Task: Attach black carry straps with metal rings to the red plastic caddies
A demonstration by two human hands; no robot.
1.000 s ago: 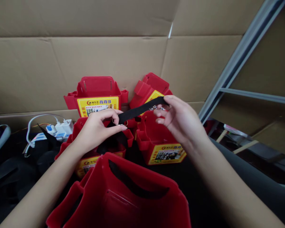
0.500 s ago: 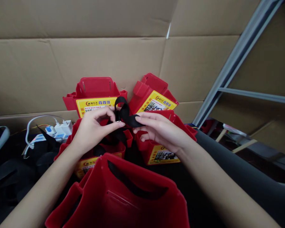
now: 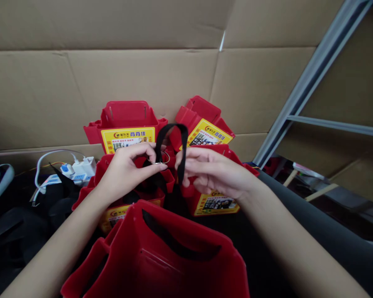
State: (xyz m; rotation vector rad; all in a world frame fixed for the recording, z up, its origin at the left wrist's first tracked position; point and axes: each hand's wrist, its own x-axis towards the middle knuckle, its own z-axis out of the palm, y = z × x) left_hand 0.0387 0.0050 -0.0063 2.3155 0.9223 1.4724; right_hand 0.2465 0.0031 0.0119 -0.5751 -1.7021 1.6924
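Note:
My left hand [image 3: 132,165] pinches a thin metal ring [image 3: 165,159] between thumb and fingers. A black webbing strap [image 3: 170,127] passes at the ring and arches up and over to the right. Its far end hangs down at the fingertips of my right hand [image 3: 209,169], which are closed on it; the exact grip is partly hidden. Below both hands, nearest to me, stands an open red plastic bucket [image 3: 186,231]. Another black strap [image 3: 177,244] runs along the inside of its back wall.
Several more red buckets with yellow labels [image 3: 129,136] stand behind, against a cardboard wall [image 3: 136,82]. To the left are a power strip with plugs [image 3: 83,167] and a heap of black material [image 3: 15,231]. A grey metal frame [image 3: 311,74] slants up at the right.
The strap between my hands has risen into an open arch, its end now hanging down at my right fingers. More of the metal ring shows at my left hand.

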